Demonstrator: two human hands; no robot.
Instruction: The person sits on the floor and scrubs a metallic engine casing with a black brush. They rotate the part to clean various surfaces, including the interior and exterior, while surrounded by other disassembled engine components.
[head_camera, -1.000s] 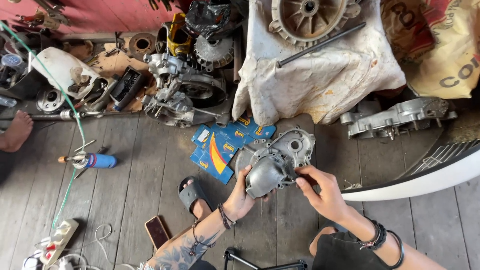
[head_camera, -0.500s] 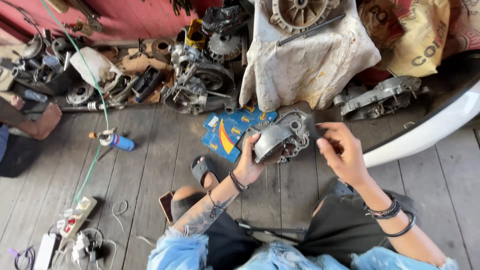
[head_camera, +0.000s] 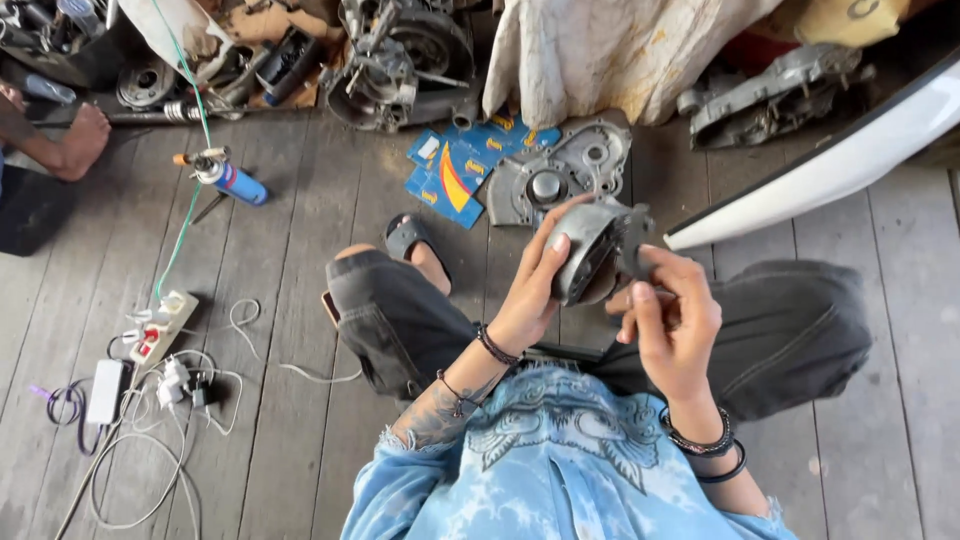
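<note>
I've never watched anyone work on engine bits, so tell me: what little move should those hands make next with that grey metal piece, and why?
Probably a small turn of the grey metal cover. The left hand cups its rounded side while the right hand pinches its dark edge, both lifted over the lap, so rotating it slightly would bring another face into view.

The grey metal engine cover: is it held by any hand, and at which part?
Yes. The left hand grips the grey metal engine cover at its rounded left side; the right hand holds its right edge.
</note>
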